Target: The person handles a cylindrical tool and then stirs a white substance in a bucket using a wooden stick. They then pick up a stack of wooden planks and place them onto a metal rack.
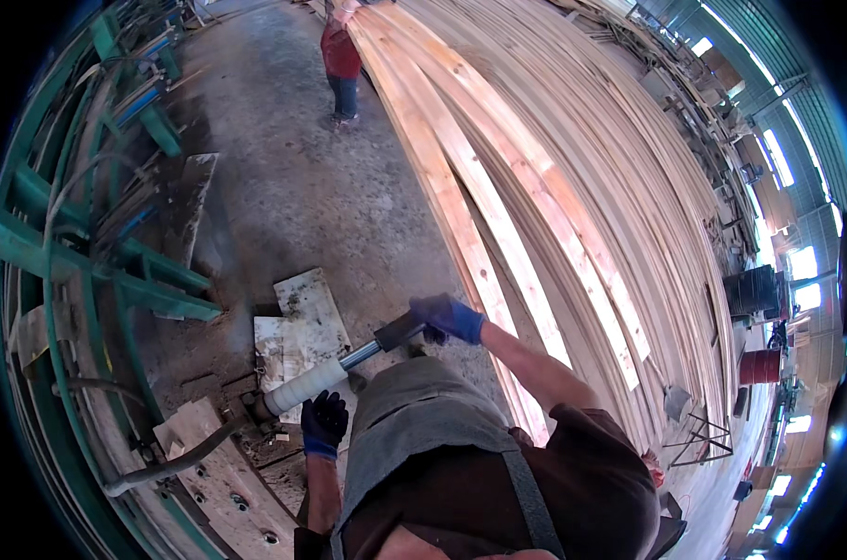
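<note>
Head view: looking down over the person's apron (414, 420) to a concrete floor (293, 177), lower centre of frame.
Right hand: the right hand (450, 317), in a blue glove, is closed around the dark grip end of a long lever tool (349, 359), just right of centre.
Left hand: the left hand (324, 422), in a dark glove with a blue cuff, sits just below the tool's white wrapped section; fingers look curled, but whether it grips or only steadies cannot be told.
Tool position: the lever runs from the right hand down and left, its lower end meeting a metal fitting (255, 411) beside a grey hose (176, 457), at lower left.
Surroundings: pale scrap boards (297, 331) lie under the tool; a long stack of curved timber planks (554, 187) fills the centre and right; green steel framing (87, 252) stands at left; another person (341, 61) stands at upper centre, well apart.
Assessment: the stroke is judged best made with both hands closed firmly, the pull kept in line with the lever, feet clear of the hose and loose boards.
</note>
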The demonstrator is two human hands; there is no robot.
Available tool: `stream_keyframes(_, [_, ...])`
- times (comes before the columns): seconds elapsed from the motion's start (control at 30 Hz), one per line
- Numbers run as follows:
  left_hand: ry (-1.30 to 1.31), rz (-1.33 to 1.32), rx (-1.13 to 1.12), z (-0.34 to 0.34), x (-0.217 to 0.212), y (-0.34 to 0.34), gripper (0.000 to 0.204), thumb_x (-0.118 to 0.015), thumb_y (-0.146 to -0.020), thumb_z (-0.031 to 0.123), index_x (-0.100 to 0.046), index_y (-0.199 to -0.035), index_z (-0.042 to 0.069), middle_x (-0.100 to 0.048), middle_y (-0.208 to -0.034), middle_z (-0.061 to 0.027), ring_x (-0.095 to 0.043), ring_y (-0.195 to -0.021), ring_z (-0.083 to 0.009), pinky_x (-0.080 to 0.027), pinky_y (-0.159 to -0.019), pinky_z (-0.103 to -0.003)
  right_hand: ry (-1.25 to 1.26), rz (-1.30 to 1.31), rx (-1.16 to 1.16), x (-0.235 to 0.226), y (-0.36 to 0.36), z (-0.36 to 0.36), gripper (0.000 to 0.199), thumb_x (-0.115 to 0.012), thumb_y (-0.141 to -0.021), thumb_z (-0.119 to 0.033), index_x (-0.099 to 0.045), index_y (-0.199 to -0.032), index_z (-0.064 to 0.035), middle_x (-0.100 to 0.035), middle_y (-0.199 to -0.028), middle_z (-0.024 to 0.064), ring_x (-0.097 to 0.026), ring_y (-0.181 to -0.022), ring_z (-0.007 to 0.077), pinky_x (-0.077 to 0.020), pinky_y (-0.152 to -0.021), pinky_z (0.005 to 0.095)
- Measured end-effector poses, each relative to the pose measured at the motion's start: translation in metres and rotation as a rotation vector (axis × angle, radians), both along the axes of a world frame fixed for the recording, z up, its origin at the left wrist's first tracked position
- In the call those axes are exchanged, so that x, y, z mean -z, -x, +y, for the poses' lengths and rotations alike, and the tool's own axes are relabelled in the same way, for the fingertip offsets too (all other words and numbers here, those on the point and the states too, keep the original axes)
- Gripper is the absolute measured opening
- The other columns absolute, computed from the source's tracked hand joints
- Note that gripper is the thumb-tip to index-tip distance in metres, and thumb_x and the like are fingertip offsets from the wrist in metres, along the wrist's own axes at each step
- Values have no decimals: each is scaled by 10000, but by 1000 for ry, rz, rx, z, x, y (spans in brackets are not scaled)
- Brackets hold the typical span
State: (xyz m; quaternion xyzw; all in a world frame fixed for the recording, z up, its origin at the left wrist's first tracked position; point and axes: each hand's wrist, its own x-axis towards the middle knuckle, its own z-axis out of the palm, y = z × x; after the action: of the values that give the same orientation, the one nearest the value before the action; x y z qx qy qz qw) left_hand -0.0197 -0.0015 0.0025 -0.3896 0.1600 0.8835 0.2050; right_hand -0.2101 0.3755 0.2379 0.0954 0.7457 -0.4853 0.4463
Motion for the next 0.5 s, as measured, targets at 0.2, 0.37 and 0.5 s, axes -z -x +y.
stream_keyframes(0.2, [-31,2,-10,28,0,-28,528,-534,-980,611,-695,-1202,160,-736,-1133,-109,-701,-950,-308,-587,-777,-472,65,800,-105,51,-34,28,397,-584,-1030,-368,-637,-1233,-32,-708,-1083,127,-674,-994,216,-542,-866,363])
stream_keyframes(0.37, [42,-79,-1,24,-15,-16,523,-537,-980,597,-695,-1216,158,-733,-1147,-117,-698,-966,-312,-582,-791,-470,-53,168,-32,26,-1,13,477,-556,-1031,-418,-628,-1195,24,-710,-1029,177,-682,-894,251,-545,-833,370])
stream_keyframes(0.5, [11,-25,-27,43,-42,-12,519,-534,-995,549,-680,-1224,107,-730,-1140,-120,-693,-914,-302,-572,-763,-402,-136,787,-96,15,-12,2,550,-592,-998,-465,-604,-1285,4,-696,-1100,241,-696,-993,331,-546,-862,405])
